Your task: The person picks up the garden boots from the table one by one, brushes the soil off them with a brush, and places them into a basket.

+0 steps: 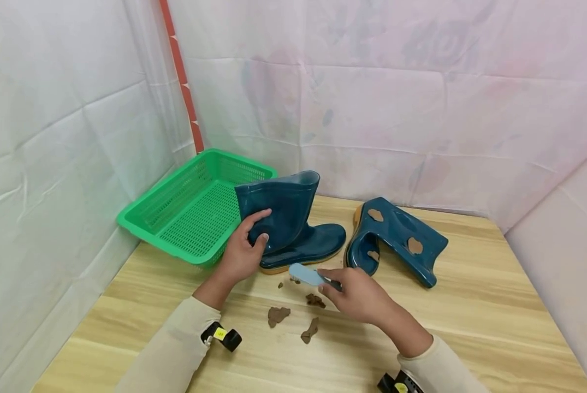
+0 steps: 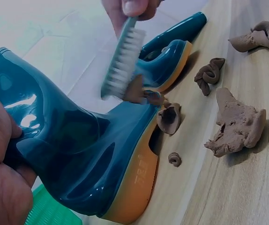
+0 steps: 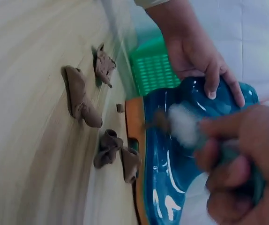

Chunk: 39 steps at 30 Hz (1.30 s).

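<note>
A blue rubber boot (image 1: 284,210) with a tan sole stands upright on the table. My left hand (image 1: 241,252) grips its shaft, which is dented inward around the fingers. My right hand (image 1: 359,295) holds a scrub brush (image 1: 304,274) by its dark handle, low beside the boot's foot. In the left wrist view, the white bristles (image 2: 126,58) face the boot, and a brown clay-like piece (image 2: 133,90) is at their tip, just by the boot's side. Motion blurs the brush in the right wrist view. Several brown clumps (image 1: 278,315) lie in front of the boot.
A second blue boot (image 1: 396,232) lies on its side to the right, with brown patches (image 1: 414,245) stuck on it. At the left stands a green plastic basket (image 1: 150,232). White cloth walls (image 1: 372,109) enclose the wooden table (image 1: 470,305) at the back and sides.
</note>
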Available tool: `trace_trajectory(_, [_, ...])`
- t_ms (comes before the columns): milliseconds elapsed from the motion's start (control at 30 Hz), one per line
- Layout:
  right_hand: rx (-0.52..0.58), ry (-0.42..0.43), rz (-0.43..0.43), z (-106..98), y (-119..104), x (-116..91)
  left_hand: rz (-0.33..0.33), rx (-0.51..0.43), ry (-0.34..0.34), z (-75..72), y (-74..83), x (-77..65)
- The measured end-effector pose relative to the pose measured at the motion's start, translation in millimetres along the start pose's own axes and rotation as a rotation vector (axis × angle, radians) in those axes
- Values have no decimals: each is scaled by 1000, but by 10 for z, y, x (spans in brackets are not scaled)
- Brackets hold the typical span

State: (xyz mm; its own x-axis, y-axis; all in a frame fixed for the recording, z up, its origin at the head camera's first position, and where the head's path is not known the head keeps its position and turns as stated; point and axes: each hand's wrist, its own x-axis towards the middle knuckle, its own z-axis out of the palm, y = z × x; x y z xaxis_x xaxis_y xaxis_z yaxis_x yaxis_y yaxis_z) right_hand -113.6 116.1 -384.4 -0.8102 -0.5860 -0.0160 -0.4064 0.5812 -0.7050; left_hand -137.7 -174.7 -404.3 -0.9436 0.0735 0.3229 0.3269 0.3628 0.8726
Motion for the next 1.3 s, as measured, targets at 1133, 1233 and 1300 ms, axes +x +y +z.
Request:
trace_trajectory(1133, [-439, 74, 195, 3, 57, -176, -3, -18, 20, 23, -18, 38])
trace_trajectory(1233, [-454, 70, 257, -108, 54, -228, -4, -30, 20, 25, -14, 33])
trace_trajectory(1300, [-437, 69, 274, -178, 58, -269, -1, -32, 20, 25, -16, 32])
